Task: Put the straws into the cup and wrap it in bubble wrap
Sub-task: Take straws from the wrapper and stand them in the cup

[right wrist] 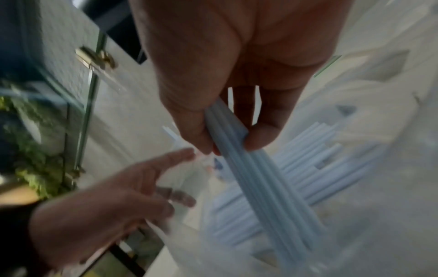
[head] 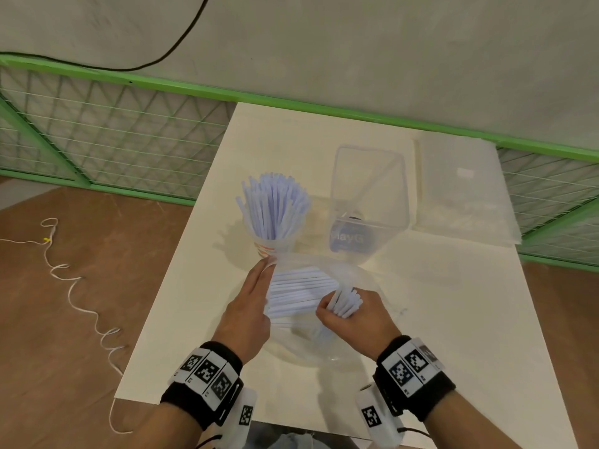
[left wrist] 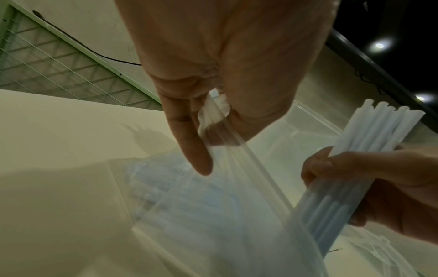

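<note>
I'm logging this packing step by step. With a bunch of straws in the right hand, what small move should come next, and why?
Probably lift the right hand with its straw bunch clear of the clear plastic bag and drop it into the cup, which already holds straws; the left hand pinches the bag's edge open.

right wrist view blurred, cup (head: 270,247) mostly hidden

Indoor workspace: white table (head: 421,286), green mesh fence (head: 129,134) (bare wall).
</note>
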### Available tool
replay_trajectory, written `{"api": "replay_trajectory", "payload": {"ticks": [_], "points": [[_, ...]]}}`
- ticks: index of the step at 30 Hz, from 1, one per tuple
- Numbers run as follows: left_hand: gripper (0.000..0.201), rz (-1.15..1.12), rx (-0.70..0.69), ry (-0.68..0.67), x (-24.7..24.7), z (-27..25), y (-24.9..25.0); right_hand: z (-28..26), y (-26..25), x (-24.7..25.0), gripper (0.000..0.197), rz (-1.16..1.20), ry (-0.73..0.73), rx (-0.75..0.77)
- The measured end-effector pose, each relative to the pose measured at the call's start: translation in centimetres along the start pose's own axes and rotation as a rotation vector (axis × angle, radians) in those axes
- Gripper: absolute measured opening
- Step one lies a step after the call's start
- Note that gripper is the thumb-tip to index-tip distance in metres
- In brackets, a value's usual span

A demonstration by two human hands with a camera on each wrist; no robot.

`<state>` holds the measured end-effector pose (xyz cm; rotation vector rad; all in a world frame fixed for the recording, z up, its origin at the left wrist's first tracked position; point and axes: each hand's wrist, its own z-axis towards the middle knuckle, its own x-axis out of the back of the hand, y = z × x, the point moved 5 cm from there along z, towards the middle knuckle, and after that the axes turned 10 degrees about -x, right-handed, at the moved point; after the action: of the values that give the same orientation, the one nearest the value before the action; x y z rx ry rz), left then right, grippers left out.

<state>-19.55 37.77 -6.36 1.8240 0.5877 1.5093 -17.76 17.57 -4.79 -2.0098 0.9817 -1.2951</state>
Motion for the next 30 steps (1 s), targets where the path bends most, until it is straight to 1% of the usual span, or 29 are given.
{"api": "replay_trajectory", "payload": {"ticks": [2, 3, 5, 6, 8, 9, 11, 14, 16, 18, 22, 23, 25, 27, 28, 30], "points": [[0.096, -0.001, 0.000, -0.003, -0.1, -0.1, 0.1, 0.4, 0.6, -0.2, 0.037, 0.020, -0.003, -0.040], [0.096, -0.004, 0.003, -0.002, -0.1, -0.1, 0.1, 0.5, 0.4, -0.2, 0.037, 0.021, -0.012, -0.032], [0.097, -0.013, 0.008, 0.000, -0.1, -0.2, 0.1, 0.4, -0.9, 0.4, 0.033, 0.010, -0.037, -0.001], [0.097, -0.013, 0.008, 0.001, 0.0, -0.2, 0.2, 0.4, -2.0, 1.0, 0.028, 0.003, -0.042, 0.019], [0.098, -0.010, 0.015, 0.006, 0.1, -0.2, 0.1, 0.5, -5.0, 2.7, 0.015, 0.028, -0.051, 0.067], [0.097, -0.012, 0.019, 0.008, 0.1, -0.3, 0.1, 0.8, -6.8, 3.7, 0.012, 0.062, -0.047, 0.109], [0.097, -0.016, 0.016, 0.007, 0.1, -0.4, 0.2, 1.3, -11.0, 6.1, 0.011, 0.102, -0.013, 0.217], [0.098, -0.014, 0.016, -0.007, 0.0, -0.6, 0.4, 2.5, -16.8, 8.4, 0.013, 0.088, 0.053, 0.340], [0.098, -0.027, 0.033, -0.009, 0.0, -0.7, 0.4, 3.5, -19.9, 8.7, 0.014, 0.026, 0.099, 0.407], [0.098, -0.037, 0.041, -0.012, 0.0, -0.8, 0.4, 4.7, -21.9, 8.3, 0.016, -0.022, 0.128, 0.440], [0.096, -0.037, 0.046, -0.020, 0.1, -1.0, 0.4, 7.5, -22.5, 5.7, 0.018, -0.141, 0.097, 0.409], [0.096, -0.039, 0.043, -0.019, 0.1, -1.1, 0.4, 8.1, -22.2, 4.8, 0.022, -0.176, 0.076, 0.395], [0.097, -0.049, 0.040, -0.019, 0.1, -1.1, 0.5, 8.9, -21.2, 3.5, 0.043, -0.225, 0.057, 0.387], [0.097, -0.055, 0.041, -0.018, 0.2, -1.1, 0.6, 9.2, -20.3, 3.0, 0.069, -0.189, 0.099, 0.437], [0.097, -0.055, 0.039, -0.018, 0.2, -1.1, 0.6, 9.2, -19.9, 3.0, 0.078, -0.153, 0.132, 0.465], [0.096, -0.062, 0.036, -0.018, 0.2, -1.1, 0.6, 8.9, -19.1, 3.1, 0.084, -0.114, 0.196, 0.523]]}}
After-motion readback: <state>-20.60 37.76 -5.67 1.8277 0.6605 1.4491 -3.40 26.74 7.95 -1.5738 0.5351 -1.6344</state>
